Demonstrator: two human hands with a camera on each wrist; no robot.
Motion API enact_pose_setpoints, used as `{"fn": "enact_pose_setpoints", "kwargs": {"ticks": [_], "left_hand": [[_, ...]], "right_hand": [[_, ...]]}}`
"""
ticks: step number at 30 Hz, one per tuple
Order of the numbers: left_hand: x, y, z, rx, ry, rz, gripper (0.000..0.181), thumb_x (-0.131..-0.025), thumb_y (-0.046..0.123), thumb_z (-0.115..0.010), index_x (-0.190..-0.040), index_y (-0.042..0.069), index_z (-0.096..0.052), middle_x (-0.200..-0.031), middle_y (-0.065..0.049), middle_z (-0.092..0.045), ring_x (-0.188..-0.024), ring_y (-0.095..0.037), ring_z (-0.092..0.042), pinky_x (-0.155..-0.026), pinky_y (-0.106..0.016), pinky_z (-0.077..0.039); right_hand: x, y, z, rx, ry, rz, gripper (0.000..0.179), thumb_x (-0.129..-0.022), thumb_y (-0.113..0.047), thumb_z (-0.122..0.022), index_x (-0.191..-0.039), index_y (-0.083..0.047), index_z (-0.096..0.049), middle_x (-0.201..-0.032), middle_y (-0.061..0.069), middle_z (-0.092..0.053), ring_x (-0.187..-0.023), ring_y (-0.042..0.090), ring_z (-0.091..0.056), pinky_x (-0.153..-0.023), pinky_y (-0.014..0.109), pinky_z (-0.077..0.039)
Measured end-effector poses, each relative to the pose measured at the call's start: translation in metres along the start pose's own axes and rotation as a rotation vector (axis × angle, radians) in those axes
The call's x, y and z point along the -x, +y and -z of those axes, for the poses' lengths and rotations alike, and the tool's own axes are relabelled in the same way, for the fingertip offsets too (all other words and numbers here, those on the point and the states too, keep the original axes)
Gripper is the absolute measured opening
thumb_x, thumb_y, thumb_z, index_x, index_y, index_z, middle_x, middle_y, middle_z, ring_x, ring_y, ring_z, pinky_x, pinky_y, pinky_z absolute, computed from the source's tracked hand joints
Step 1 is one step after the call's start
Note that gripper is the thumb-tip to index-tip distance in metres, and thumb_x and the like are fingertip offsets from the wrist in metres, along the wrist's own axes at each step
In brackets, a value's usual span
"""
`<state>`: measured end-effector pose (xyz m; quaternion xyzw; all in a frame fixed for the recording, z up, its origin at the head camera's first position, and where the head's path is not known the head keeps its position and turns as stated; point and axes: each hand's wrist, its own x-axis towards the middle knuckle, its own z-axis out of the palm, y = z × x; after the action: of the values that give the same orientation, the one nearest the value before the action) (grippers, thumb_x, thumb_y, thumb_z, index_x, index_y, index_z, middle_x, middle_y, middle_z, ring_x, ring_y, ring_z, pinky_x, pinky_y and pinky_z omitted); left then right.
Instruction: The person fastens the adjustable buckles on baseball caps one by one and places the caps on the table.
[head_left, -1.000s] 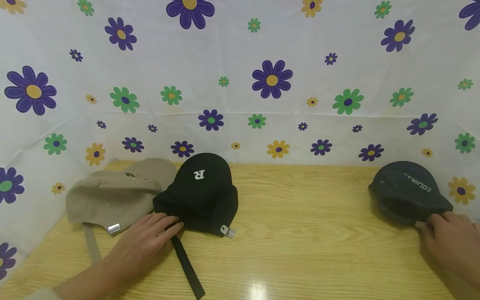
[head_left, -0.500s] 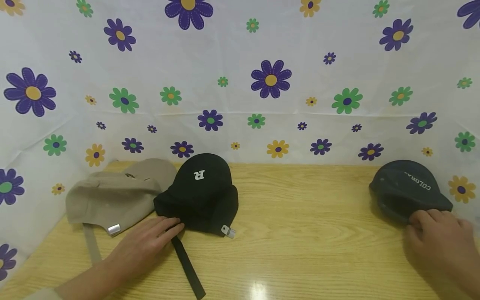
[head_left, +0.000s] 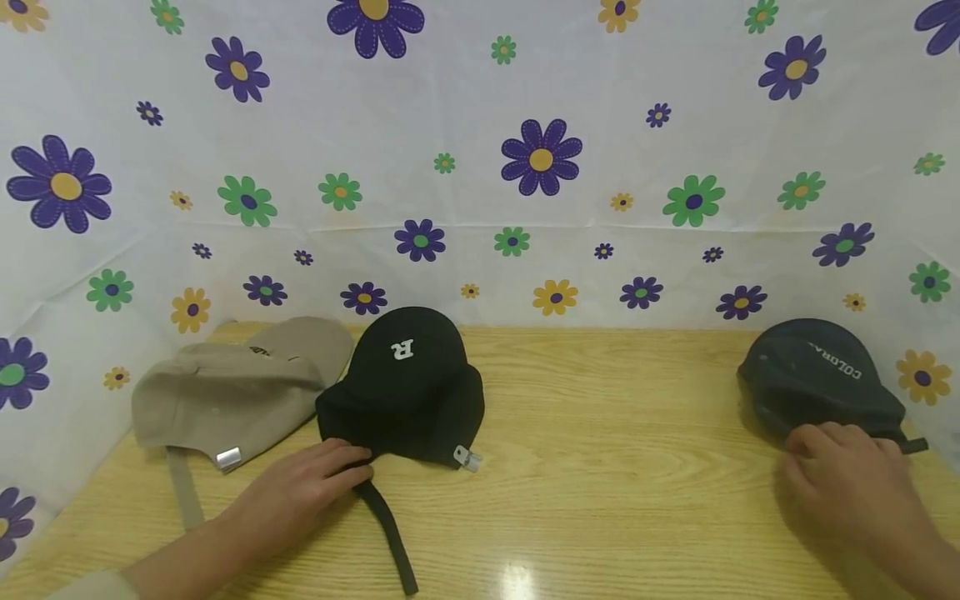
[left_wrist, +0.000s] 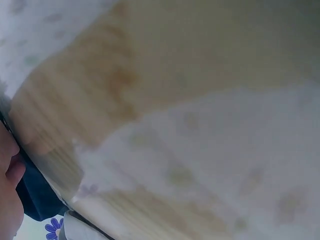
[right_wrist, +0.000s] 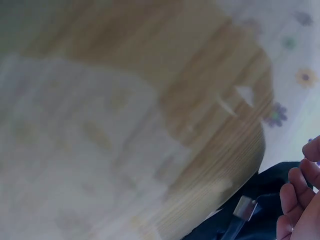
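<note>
On the left of the table lies a black baseball cap (head_left: 408,367) with a white R, a loose strap (head_left: 390,529) and a metal buckle (head_left: 467,458). My left hand (head_left: 300,496) pinches its near edge, by the root of the strap. At the far right sits a dark navy cap (head_left: 813,367) with pale lettering. My right hand (head_left: 851,483) is at its near edge, fingers bent; whether they grip the cloth is unclear. The right wrist view shows the bent fingers (right_wrist: 295,192) beside the navy cap's buckle (right_wrist: 245,207).
A beige cap (head_left: 225,396) lies left of the black one, partly behind it, its strap hanging toward the near side. Bare wooden table (head_left: 600,433) stretches between the two dark caps. A flowered white cloth (head_left: 450,192) hangs behind and at both sides.
The right hand has slid left along the navy cap's near edge, uncovering a strap end on the right. The black cap has shifted slightly right with the left hand, and its strap has bent.
</note>
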<state>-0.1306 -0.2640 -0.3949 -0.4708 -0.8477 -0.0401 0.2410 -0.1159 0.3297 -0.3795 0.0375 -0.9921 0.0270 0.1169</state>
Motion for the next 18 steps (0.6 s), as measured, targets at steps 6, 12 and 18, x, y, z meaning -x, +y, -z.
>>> {"fn": "enact_pose_setpoints", "kwargs": {"ticks": [6,12,18], "left_hand": [[-0.002,0.001,0.0,0.02,-0.044,0.005,0.064,-0.108,0.03,-0.014,-0.107,0.011,-0.074,-0.114,-0.005,-0.069,-0.101,-0.018,-0.064,-0.081,-0.034,-0.058],[-0.005,0.004,-0.002,0.034,-0.017,-0.045,0.06,-0.109,0.027,-0.016,-0.11,0.011,-0.074,-0.115,-0.006,-0.068,-0.099,-0.019,-0.063,-0.08,-0.033,-0.057],[-0.012,0.008,-0.007,0.025,0.036,-0.086,0.058,-0.11,0.024,-0.017,-0.109,0.011,-0.074,-0.114,-0.006,-0.068,-0.099,-0.02,-0.064,-0.081,-0.033,-0.056]], "right_hand": [[0.001,-0.015,-0.001,-0.05,0.057,0.063,0.004,-0.083,-0.017,-0.069,-0.084,-0.013,-0.067,-0.089,0.011,-0.068,-0.089,0.038,-0.061,-0.072,0.053,-0.038],[-0.001,-0.029,-0.002,-0.077,0.021,0.091,0.005,-0.086,-0.02,-0.068,-0.086,-0.015,-0.067,-0.095,0.011,-0.07,-0.094,0.037,-0.061,-0.074,0.053,-0.039],[-0.002,-0.039,-0.003,-0.076,0.086,0.144,0.006,-0.083,-0.019,-0.071,-0.081,-0.019,-0.065,-0.087,0.0,-0.067,-0.088,0.029,-0.061,-0.073,0.049,-0.037]]}}
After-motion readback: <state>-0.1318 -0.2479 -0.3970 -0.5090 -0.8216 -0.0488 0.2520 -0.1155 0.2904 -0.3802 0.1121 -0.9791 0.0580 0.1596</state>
